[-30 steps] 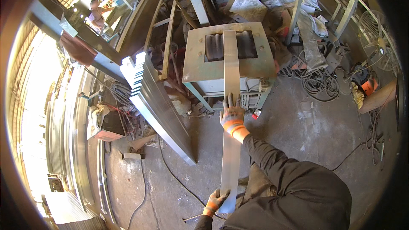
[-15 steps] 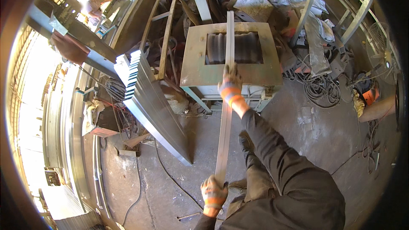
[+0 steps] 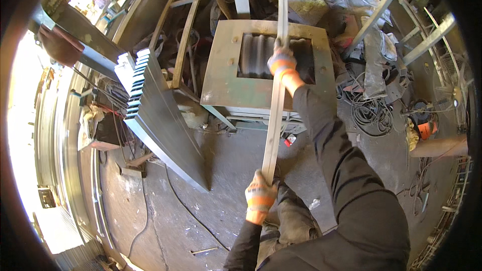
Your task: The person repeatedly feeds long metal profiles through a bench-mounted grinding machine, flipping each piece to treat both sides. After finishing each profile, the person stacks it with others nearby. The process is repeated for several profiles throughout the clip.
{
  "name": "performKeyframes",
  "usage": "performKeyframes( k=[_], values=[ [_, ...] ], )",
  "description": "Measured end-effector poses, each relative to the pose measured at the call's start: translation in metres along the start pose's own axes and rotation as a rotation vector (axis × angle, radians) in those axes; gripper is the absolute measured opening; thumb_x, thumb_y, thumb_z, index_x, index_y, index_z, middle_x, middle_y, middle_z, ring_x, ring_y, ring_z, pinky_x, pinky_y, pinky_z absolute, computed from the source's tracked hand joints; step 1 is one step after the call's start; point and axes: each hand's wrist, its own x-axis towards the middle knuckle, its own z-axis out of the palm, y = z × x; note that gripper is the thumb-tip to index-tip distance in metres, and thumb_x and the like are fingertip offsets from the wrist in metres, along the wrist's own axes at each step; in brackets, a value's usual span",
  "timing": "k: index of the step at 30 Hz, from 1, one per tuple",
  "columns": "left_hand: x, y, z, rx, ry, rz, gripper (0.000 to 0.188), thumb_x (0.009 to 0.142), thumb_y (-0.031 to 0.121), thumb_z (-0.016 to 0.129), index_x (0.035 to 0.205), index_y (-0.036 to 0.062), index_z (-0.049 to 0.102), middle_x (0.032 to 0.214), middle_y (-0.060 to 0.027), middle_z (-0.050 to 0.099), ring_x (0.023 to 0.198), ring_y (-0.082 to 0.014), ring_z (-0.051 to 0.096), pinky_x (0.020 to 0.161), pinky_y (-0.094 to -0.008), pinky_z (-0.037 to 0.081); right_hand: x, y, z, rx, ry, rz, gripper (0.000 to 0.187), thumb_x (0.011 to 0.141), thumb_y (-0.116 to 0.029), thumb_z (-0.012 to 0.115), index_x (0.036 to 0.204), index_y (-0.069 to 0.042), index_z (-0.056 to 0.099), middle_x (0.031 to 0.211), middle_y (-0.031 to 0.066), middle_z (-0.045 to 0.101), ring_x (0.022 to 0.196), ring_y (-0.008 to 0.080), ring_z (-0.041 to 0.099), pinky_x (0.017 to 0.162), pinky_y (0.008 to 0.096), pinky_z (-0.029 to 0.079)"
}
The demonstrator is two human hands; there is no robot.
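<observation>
Gloved hands (image 3: 260, 194) (image 3: 282, 62) grip a straight metal bar (image 3: 274, 125).

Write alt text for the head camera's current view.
A gloved left hand and gloved right hand hold a long metal strip reaching over a greenish boxy machine. To the left is a stack of long metal pieces.

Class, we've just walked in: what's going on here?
A person holds a long metal strip, the left hand at its lower end, the right hand farther up. Its upper part extends over a boxy metal stand; contact is unclear. Long metal pieces are grouped to the left.
</observation>
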Motion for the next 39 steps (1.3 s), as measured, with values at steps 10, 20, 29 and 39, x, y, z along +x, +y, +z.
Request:
performKeyframes(
  k=[10,20,29,39],
  values=[
    [-0.295,-0.14,-0.072,0.142,-0.128,-0.078,0.066,0.088,0.036,0.093,0.135,0.0038,0.061,0.109,-0.0198,0.08,0.101,-0.0414,0.081,0.085,-0.0509,0.065,-0.344,-0.024,-0.018,0.165,0.044,-0.066,0.091,0.1,-0.014,0.067,0.184,-0.008,0.029,0.191,0.0322,0.008,0.149,0.048,0.061,0.116,0.0487,0.061],
    [-0.475,-0.246,-0.169,-0.184,-0.164,-0.19,0.134,0.068,0.054,0.108,0.167,-0.0062,0.041,0.159,-0.0305,0.057,0.153,-0.0529,0.052,0.124,-0.0578,0.049,-0.556,-0.013,0.001,0.798,0.17,-0.069,0.1,0.098,-0.012,0.077,0.185,-0.011,0.027,0.188,0.0314,0.028,0.173,0.0473,0.033,0.139,0.0445,0.034],
    [-0.25,-0.094,-0.157,0.363,-0.142,-0.083,0.134,0.074,0.051,0.101,0.175,-0.0039,0.032,0.138,-0.0299,0.07,0.116,-0.0475,0.076,0.094,-0.0535,0.066,-0.301,0.004,0.014,0.262,0.465,-0.291,0.064,0.103,-0.018,0.066,0.162,0.004,0.058,0.174,0.0364,0.046,0.161,0.0541,0.044,0.136,0.0633,0.032],
    [0.038,0.058,-0.048,0.302,-0.058,-0.041,0.131,0.08,0.048,0.096,0.179,-0.0009,0.026,0.129,-0.0285,0.069,0.11,-0.0483,0.076,0.09,-0.0542,0.066,0.028,0.019,0.006,-0.28,0.161,-0.143,0.078,0.117,-0.059,0.045,0.176,-0.008,0.05,0.185,0.0204,0.043,0.173,0.0401,0.035,0.143,0.0555,0.02]
  ],
)
